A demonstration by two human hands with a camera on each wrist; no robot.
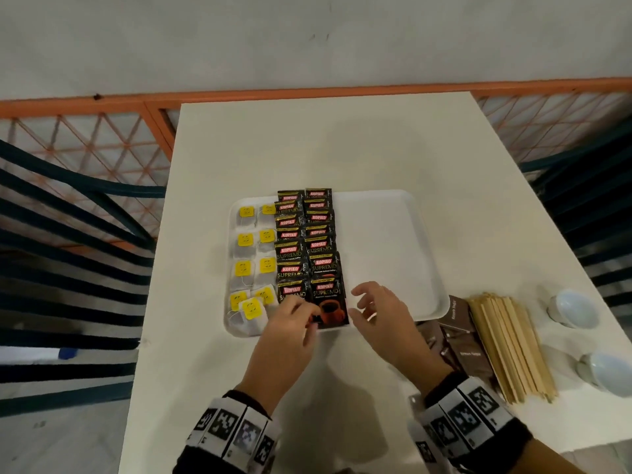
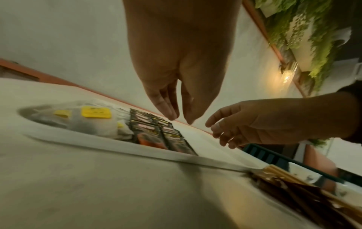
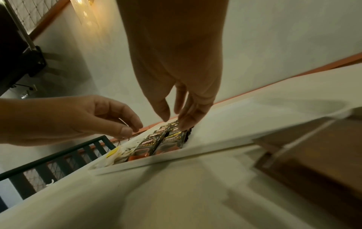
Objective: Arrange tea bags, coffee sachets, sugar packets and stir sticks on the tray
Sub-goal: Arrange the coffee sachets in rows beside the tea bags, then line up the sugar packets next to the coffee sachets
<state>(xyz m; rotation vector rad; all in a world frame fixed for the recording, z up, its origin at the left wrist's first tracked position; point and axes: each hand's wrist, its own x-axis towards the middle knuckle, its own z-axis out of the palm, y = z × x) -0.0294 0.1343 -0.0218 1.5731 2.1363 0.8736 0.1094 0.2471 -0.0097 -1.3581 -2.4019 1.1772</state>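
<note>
Head view, near to far: left hand [image 1: 289, 328] at 6 o'clock of tray [image 1: 386, 234], fingers loosely curled over near edge of nearest coffee sachets [image 1: 328, 304], grip not confirmed; right hand [image 1: 379, 313] just beside at 5 o'clock, fingers relaxed and spread, holding nothing. Off tray at 4 o'clock on table [image 1: 342, 142]: brown sugar packets [image 1: 458, 340], then stir sticks [image 1: 506, 343], then two white cups [image 1: 574, 307]. On tray: tea bags [image 1: 251, 258] in two columns toward 9 o'clock, coffee sachets in two overlapping columns at centre, bare toward 3 o'clock.
</note>
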